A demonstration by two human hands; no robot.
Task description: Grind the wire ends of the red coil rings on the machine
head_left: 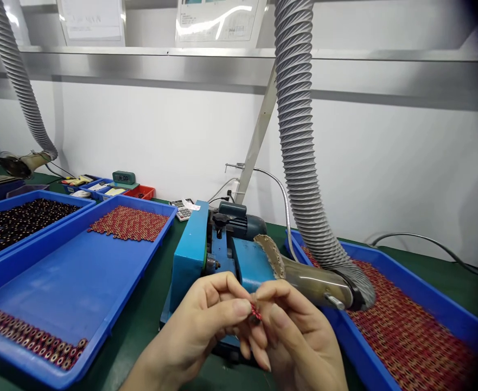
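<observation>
tray [68, 271] and second tray [426, 297] hold red rings [128, 222] while left hand [200, 317] and right hand [306, 336] together pinch one red piece [255, 311].

The machine [190, 244] looks like painted metal, the trays [59, 271] smooth glossy plastic.

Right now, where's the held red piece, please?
In the head view, the red piece is just right of centre, between left hand and right hand, near the blue machine.

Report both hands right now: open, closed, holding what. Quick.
Left hand: closed, pinching a small red part at the fingertips.
Right hand: fingers curled beside that part; whether it grips too cannot be told.
</observation>
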